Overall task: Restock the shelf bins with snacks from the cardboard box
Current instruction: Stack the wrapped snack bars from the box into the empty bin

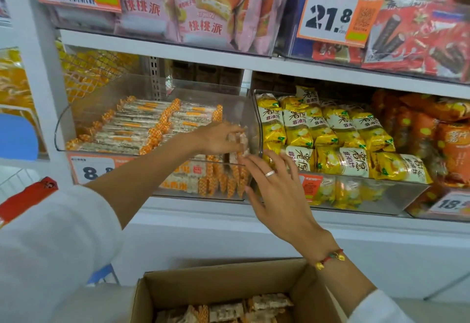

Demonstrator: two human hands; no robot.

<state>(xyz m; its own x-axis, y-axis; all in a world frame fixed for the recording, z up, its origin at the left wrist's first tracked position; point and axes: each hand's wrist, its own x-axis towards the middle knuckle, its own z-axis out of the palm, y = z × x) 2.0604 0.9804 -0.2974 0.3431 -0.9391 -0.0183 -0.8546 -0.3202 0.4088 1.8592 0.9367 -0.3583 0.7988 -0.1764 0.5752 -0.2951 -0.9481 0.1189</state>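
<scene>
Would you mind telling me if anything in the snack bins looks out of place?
One yellow packet stands upright at the back of the yellow-snack bin, above the packets lying in rows. Otherwise nothing stands out.

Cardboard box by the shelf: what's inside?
The open brown cardboard box holds orange-and-clear wrapped snack bars, loosely piled. Only the top layer shows; the frame edge and box walls hide the depth.

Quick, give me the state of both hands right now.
Left hand: holding a few orange-ended snack bars over the clear bin.
Right hand: open, fingers spread at the bin's front edge, holding nothing.
</scene>
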